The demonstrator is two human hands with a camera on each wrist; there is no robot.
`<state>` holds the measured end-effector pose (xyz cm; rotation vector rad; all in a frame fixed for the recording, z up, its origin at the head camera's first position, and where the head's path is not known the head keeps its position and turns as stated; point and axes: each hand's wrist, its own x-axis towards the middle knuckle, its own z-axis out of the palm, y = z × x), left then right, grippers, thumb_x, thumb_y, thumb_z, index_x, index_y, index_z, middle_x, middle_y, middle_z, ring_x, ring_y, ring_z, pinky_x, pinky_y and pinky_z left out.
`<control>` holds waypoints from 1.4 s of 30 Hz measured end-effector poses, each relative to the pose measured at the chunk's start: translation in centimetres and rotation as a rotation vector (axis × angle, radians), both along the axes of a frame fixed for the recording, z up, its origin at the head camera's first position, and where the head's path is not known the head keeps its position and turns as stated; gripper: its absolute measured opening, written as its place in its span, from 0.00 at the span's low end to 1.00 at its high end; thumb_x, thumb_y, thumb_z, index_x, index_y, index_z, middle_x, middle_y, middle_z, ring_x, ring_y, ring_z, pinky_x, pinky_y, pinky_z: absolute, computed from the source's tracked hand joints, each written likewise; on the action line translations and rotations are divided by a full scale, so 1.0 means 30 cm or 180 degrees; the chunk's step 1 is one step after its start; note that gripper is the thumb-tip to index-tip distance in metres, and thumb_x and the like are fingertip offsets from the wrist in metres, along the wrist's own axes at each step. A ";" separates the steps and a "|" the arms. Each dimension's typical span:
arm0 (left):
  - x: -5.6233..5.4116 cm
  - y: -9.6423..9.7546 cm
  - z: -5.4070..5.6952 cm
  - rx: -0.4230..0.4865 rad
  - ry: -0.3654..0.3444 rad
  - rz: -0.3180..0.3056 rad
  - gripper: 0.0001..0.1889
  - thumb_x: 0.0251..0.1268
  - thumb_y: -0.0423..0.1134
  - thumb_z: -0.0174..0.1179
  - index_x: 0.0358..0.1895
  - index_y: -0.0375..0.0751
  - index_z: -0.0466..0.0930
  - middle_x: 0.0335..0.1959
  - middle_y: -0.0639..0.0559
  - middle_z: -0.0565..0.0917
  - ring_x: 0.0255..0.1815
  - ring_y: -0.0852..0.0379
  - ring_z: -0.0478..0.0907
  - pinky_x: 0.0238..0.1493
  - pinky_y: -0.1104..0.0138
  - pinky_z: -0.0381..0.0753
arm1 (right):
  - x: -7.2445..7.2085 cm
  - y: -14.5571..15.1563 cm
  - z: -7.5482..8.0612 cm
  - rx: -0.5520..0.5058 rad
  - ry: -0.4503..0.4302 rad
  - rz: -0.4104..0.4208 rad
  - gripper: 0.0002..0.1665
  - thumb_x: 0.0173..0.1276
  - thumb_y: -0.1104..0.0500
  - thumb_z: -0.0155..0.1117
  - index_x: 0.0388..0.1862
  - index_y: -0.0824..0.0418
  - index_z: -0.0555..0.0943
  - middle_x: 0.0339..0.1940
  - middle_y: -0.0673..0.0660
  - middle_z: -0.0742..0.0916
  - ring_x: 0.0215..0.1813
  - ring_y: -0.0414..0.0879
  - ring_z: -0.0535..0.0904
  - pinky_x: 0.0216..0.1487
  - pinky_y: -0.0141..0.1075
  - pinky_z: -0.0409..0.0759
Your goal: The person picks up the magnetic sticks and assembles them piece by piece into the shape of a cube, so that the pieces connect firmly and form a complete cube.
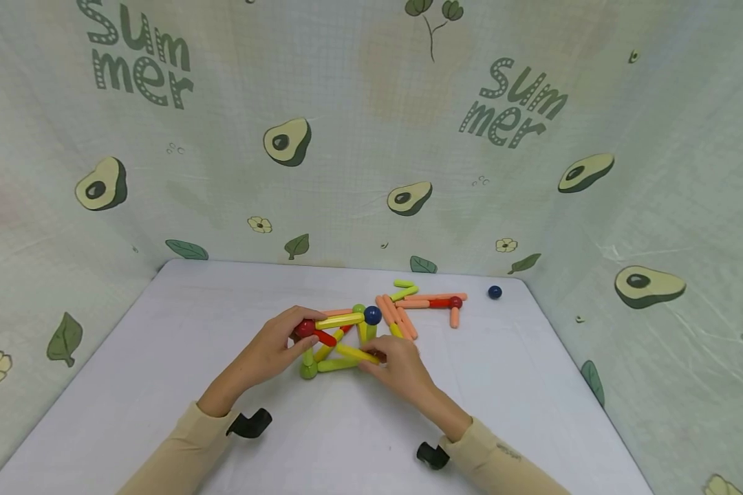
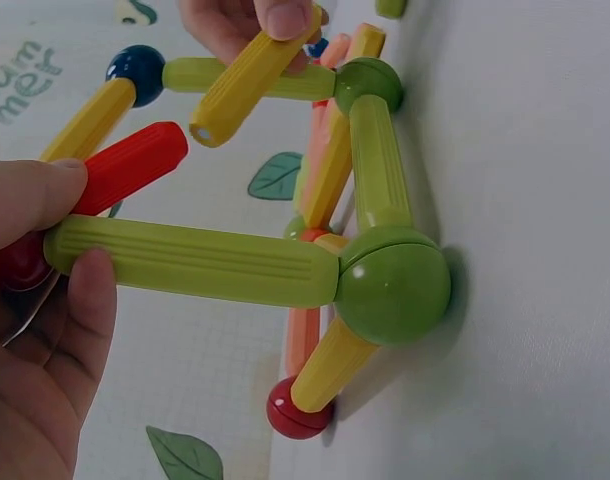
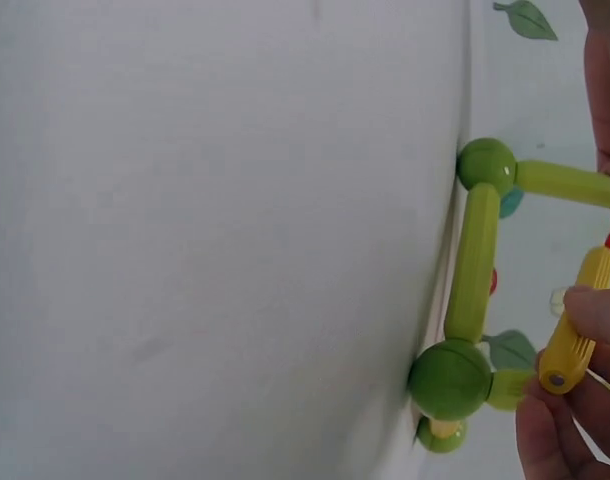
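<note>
My right hand (image 1: 399,368) pinches a yellow rod (image 3: 577,325) between thumb and fingers, holding it in the air at the near side of the frame. Its free end is just beside the tip of a red rod (image 2: 135,168), apart from it by a small gap. My left hand (image 2: 35,310) grips the red ball (image 1: 306,328) from which that red rod juts, at the top of a green upright (image 2: 195,262); a green ball (image 1: 309,371) stands below on the table (image 1: 501,399). I take this step to be filling the near top edge, with the frame only partly built. The next move seems to call for steadying the red ball while I line the two tips up, gently, lest the corner tip over. Across the top, another yellow bar (image 1: 339,321) runs to the blue ball (image 1: 372,315). Beyond lie loose salmon rods (image 1: 406,323), and farther right, a dark blue ball (image 1: 494,292) by itself.
</note>
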<state>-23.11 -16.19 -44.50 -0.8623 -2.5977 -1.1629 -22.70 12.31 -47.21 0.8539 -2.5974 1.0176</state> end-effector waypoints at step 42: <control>0.006 0.047 -0.006 0.0013 -0.0082 -0.0054 0.29 0.68 0.33 0.74 0.70 0.44 0.74 0.69 0.48 0.81 0.62 0.49 0.82 0.58 0.58 0.87 | 0.013 -0.040 -0.015 0.0073 0.0261 -0.0380 0.15 0.59 0.62 0.86 0.45 0.59 0.93 0.33 0.50 0.86 0.34 0.42 0.83 0.37 0.29 0.84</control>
